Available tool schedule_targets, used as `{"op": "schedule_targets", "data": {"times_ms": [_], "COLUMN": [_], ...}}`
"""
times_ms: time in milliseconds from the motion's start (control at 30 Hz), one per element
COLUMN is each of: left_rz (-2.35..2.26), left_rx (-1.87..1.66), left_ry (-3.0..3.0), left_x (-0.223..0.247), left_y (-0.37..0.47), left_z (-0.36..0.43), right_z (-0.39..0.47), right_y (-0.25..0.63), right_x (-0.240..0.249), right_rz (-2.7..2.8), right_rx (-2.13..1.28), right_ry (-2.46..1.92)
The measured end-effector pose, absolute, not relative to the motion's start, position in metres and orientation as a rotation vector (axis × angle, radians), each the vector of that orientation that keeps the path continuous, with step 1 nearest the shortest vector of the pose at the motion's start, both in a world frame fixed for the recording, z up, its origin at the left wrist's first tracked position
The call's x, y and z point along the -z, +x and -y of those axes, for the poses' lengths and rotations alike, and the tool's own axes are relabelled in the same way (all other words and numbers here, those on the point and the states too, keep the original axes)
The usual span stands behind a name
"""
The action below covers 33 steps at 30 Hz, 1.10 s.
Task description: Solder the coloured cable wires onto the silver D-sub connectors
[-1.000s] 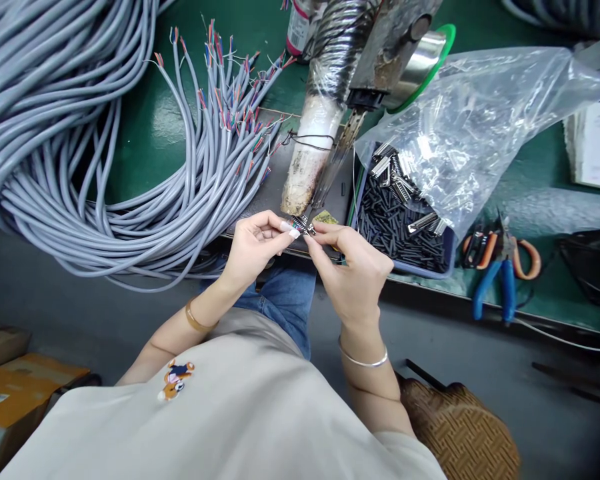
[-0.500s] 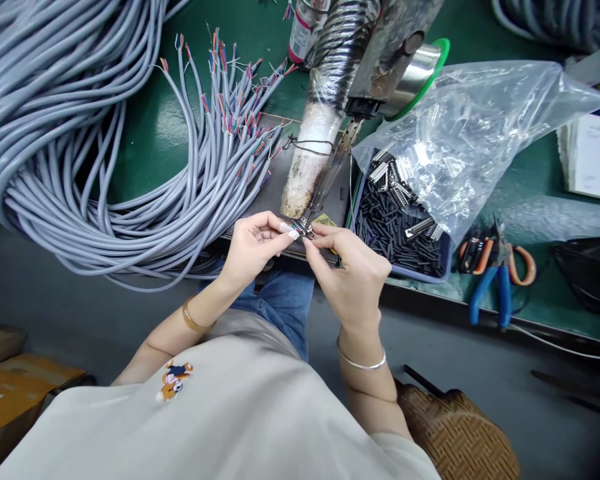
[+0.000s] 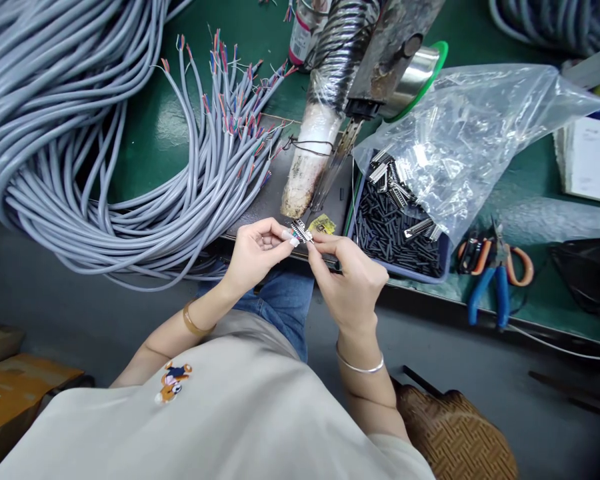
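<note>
Just below the nozzle of the fume hose, a metal multi-pin connector [image 3: 301,230] is between my two hands. My right hand [image 3: 353,273] pinches its right end between thumb and fingers. My left hand [image 3: 261,252] is closed in a pinch at its left end, where a bit of coloured wire [image 3: 294,234] shows at the fingertips; most of what those fingers hold is hidden. The clamped soldering iron [image 3: 336,163] points down toward the connector, its tip close above it. A yellow scrap [image 3: 323,225] lies beside my right fingertips.
Grey cables [image 3: 145,220] with stripped coloured ends cover the left. The plastic-wrapped hose [image 3: 305,160] hangs centrally. Right of it stand a blue tray [image 3: 447,257] of black sleeves and connectors, a clear bag [image 3: 460,133], a solder spool [image 3: 410,83] and blue-handled pliers [image 3: 503,293].
Both hands have drawn slightly down, away from the iron's tip, with the connector. More of the connector's pin row and the yellow scrap now show.
</note>
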<state>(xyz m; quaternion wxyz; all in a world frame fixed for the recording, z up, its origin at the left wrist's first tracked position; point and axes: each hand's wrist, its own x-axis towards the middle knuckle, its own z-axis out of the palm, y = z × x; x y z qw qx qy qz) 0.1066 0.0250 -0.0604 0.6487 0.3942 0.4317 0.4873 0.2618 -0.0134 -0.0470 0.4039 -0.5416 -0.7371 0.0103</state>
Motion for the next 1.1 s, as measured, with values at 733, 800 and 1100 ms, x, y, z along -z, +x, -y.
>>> {"op": "schedule_targets", "data": {"times_ms": [733,800,1100], "left_rz": [-0.817,-0.794,-0.786], "left_rx": [-0.812,-0.736,-0.535], "left_ry": [0.849,0.95,1.644], "left_x": [0.074,0.081,0.091], "left_y": [0.096,0.092,0.064], "left_z": [0.0,0.006,0.022], "right_z": [0.043,0.044,0.033], "right_y": [0.277,0.281,0.279], "right_x": [0.042,0.04,0.031], "right_rz": [1.391,1.327,1.273], "right_rx": [-0.176,0.02,0.159], "right_ry": [-1.435,-1.371,-1.172]}}
